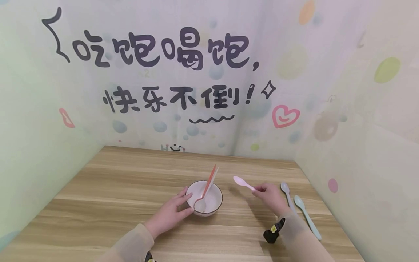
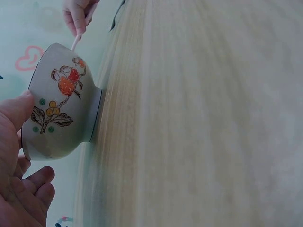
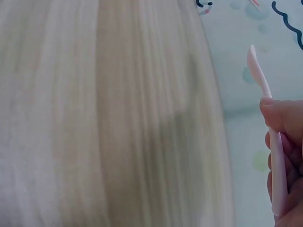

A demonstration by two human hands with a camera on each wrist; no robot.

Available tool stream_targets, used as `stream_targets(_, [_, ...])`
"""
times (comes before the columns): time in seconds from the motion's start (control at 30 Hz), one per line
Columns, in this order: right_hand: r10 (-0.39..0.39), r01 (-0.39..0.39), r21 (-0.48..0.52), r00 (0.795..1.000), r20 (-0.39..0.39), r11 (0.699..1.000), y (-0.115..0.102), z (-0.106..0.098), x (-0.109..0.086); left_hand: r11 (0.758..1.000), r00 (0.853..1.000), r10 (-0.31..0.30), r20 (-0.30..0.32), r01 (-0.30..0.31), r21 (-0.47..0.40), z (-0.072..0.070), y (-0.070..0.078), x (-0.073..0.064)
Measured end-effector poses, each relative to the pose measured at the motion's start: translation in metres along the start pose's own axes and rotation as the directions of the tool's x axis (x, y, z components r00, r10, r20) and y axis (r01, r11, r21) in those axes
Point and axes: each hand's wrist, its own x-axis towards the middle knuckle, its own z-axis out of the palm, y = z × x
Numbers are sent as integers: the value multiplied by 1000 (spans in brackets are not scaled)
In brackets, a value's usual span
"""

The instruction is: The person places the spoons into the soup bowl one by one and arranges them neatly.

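A white bowl [image 1: 214,205] with a dark rim and a painted fruit pattern [image 2: 67,85] outside stands upright on the table. A red spoon [image 1: 205,187] and a whitish spoon [image 1: 212,181] lean inside it, handles up; their bowl ends partly overlap. My left hand [image 1: 170,214] holds the bowl's left side, thumb and fingers at the rim. To the right of the bowl, my right hand [image 1: 270,196] grips a pale pink spoon [image 1: 241,181] by its handle, above the table. The spoon's head points away to the left. In the right wrist view, thumb and curled fingers wrap the pink spoon [image 3: 277,165].
A blue-grey spoon [image 1: 285,189] and a pale green spoon [image 1: 307,216] lie on the wooden table [image 1: 98,193] at the right, beside my right forearm. Walls with printed dots and dark lettering [image 1: 183,51] enclose the table at the back and sides.
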Motion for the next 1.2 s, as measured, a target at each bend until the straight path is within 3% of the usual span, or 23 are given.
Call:
stream_targets(0.63, [-121,124,-63,991,58,990,-37,-8,3,1000,1000,1,-2,-1,-6,0,0,0])
stream_targets(1.0, [-205,216,-94,972,116,972,-59,-6,0,1000,1000,-4,2,4,-5,0,0,0])
stream_targets(1.2, [-266,283,-98,951,155,954,-68,-2,0,1000,1000,-9,4,9,-4,0,1,0])
